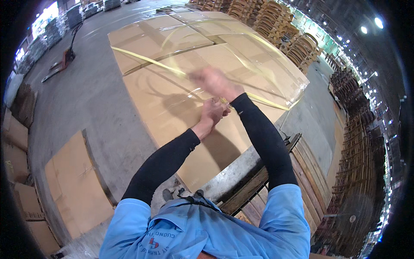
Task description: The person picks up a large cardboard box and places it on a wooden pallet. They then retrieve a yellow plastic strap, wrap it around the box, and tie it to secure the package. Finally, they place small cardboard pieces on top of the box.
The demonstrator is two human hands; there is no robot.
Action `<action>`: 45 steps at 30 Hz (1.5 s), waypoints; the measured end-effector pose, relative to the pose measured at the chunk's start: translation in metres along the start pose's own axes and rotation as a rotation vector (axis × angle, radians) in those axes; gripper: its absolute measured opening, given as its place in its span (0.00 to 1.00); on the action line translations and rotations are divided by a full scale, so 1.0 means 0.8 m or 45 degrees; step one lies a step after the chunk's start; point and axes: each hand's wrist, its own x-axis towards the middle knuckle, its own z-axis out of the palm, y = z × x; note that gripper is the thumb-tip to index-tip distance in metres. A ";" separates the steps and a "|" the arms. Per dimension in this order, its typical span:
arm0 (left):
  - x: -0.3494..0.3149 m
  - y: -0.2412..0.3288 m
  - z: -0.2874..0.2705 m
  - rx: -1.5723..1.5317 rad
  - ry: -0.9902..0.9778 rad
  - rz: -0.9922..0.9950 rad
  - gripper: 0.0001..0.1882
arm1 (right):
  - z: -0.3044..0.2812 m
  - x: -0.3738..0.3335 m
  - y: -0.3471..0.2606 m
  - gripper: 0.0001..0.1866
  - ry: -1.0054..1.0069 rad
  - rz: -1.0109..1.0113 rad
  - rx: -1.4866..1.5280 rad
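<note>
A grey concrete floor [116,125] is largely covered, at the middle of the view, by a broad load of cardboard cartons [202,60]. The top of the load is partly overlaid with clear film, by which light is reflected, and seams between cartons are visible. Beyond the far edge, stacks of curved wooden frames [267,19] are noted. A flat cardboard sheet [77,185] is laid on the floor at the left; farther off, a pallet jack [62,64] is parked well apart from the load.

Both forearms, covered by black sleeves [164,162], are extended over the near part of the cartons. A yellow strap [267,101] is run across the load from the left edge to the right corner, its middle being hidden by the hands. The right hand [213,82] is blurred and held at the strap's line; whether it is clenched or released cannot be told. The left hand [211,111] is placed just nearer the body — its fingers are drawn together, and a short piece of the yellow strap is pinched between them.
</note>
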 end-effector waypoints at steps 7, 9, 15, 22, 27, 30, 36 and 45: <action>-0.014 0.019 -0.029 1.252 0.309 1.067 0.03 | -0.014 -0.022 0.024 0.15 -0.491 -0.016 -0.232; -0.014 0.029 -0.035 1.400 0.361 1.141 0.02 | -0.019 -0.024 0.031 0.15 -0.470 -0.072 -0.337; 0.004 0.041 -0.048 1.119 0.248 1.038 0.05 | -0.022 -0.042 0.026 0.13 -0.227 -0.134 -0.376; 0.020 0.042 -0.052 0.523 0.150 0.575 0.09 | 0.045 -0.115 0.005 0.12 0.541 0.427 0.340; 0.015 0.049 -0.039 -0.213 0.000 0.204 0.10 | 0.067 -0.126 0.023 0.20 0.468 0.690 1.050; 0.010 0.056 -0.042 -0.351 -0.074 0.113 0.13 | 0.069 -0.122 0.028 0.27 0.447 0.810 1.193; 0.002 0.068 -0.043 -0.023 -0.029 0.227 0.06 | 0.080 -0.124 0.012 0.26 0.826 0.815 1.744; -0.012 0.075 -0.061 0.475 -0.055 0.428 0.07 | 0.080 -0.150 0.007 0.03 0.952 0.591 2.872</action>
